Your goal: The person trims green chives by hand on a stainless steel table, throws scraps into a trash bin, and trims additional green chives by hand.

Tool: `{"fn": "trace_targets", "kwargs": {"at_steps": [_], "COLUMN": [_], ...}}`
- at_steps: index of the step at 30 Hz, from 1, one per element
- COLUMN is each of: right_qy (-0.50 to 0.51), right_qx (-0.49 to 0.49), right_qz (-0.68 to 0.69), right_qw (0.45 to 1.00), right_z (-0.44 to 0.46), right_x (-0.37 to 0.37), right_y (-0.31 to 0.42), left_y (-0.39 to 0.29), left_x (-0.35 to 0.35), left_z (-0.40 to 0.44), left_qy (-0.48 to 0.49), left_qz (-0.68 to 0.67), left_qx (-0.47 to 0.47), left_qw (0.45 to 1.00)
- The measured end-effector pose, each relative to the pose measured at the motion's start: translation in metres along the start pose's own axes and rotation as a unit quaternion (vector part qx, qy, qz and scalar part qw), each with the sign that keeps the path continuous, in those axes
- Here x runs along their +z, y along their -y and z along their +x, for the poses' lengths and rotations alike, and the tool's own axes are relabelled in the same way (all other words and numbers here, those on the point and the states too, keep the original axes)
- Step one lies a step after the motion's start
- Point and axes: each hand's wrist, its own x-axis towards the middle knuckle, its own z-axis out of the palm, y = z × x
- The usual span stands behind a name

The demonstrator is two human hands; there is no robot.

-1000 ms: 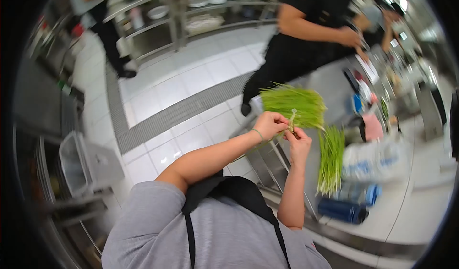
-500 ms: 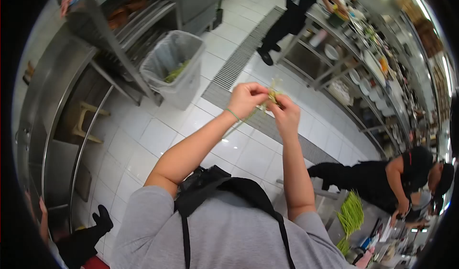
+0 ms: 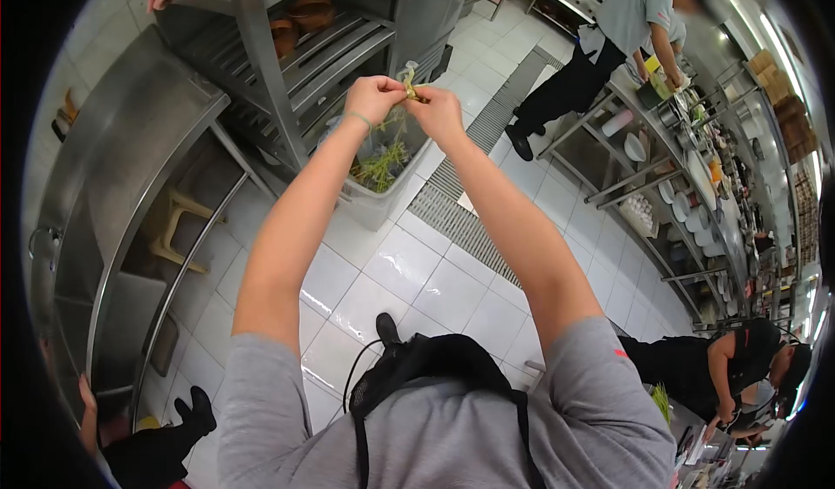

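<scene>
Both of my hands meet over the far part of a lined waste bin. My left hand pinches one side of a small tangle of pale yellow-green plant pieces. The fingertips of my right hand grip its other side, and a whitish wispy end sticks up between them. Green stalk scraps lie inside the bin below my wrists. A thin green band circles my left wrist.
Metal racks stand behind the bin, with a steel counter at the left. One person works at a shelved table; others are at lower right and lower left. A floor grate runs beyond the bin.
The view has swung left, away from the table with the green bunches to the bin. My arms have stretched out over the bin, both hands still pinching the plant pieces.
</scene>
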Motion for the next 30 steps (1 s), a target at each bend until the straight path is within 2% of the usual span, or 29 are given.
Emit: {"fn": "trace_targets", "kwargs": {"at_steps": [2,4,6,8,10,12,14,15,17,18,20,21,24,25,27,29,30], "right_qy": [0.029,0.190,0.189,0.189,0.032,0.014,0.092,0.091,0.214,0.211,0.085,0.065,0.081,0.071,-0.070,0.066,0.069], "right_qx": [0.006,0.100,0.082,0.065,-0.065,-0.036,-0.025,-0.022,-0.004,0.000,-0.058,-0.022,-0.047,-0.041,-0.106,0.019,-0.005], "right_qz": [-0.051,-0.226,-0.266,-0.304,-0.365,-0.315,-0.266,-0.266,-0.351,-0.350,-0.289,-0.246,-0.209,-0.212,-0.367,-0.198,-0.200], "right_qw": [0.998,0.950,0.942,0.931,0.928,0.948,0.959,0.959,0.912,0.913,0.952,0.967,0.974,0.974,0.922,0.978,0.977], "right_z": [0.031,0.060,0.090,0.100,0.108,0.113,0.119,0.120,0.121,0.123,0.124,0.119,0.117,0.107,0.091,0.102,0.104], "right_x": [0.019,0.037,0.059,0.073,0.076,0.079,0.083,0.087,0.098,0.102,0.105,0.095,0.089,0.093,0.101,0.093,0.093], "right_y": [-0.018,-0.035,-0.063,-0.079,-0.070,-0.067,-0.076,-0.083,-0.098,-0.099,-0.102,-0.079,-0.074,-0.076,-0.075,-0.068,-0.066], "left_y": [0.033,0.056,0.078,0.060,0.055,0.072,0.112,0.100,0.122,0.129,0.118,0.113,0.122,0.132,0.149,0.167,0.178], "left_x": [-0.006,-0.010,-0.014,-0.027,-0.036,-0.039,-0.033,-0.033,-0.030,-0.029,-0.027,-0.025,-0.021,-0.019,-0.016,-0.008,-0.001], "left_z": [0.039,0.065,0.083,0.080,0.080,0.082,0.089,0.076,0.076,0.076,0.064,0.061,0.061,0.063,0.062,0.051,0.040], "left_qy": [0.056,0.085,-0.028,-0.034,-0.089,-0.090,-0.143,-0.094,-0.082,-0.074,-0.069,-0.067,-0.067,-0.060,-0.066,-0.081,-0.081], "left_qz": [0.064,0.040,0.173,0.193,0.146,0.136,0.136,0.117,0.154,0.191,0.200,0.206,0.186,0.181,0.155,0.108,0.087], "left_qx": [-0.003,-0.027,0.036,0.013,-0.028,-0.039,0.058,0.011,0.019,0.027,0.010,-0.007,-0.019,-0.018,0.001,-0.004,-0.019], "left_qw": [0.996,0.995,0.984,0.981,0.985,0.986,0.979,0.989,0.984,0.978,0.977,0.976,0.980,0.981,0.986,0.991,0.993]}}
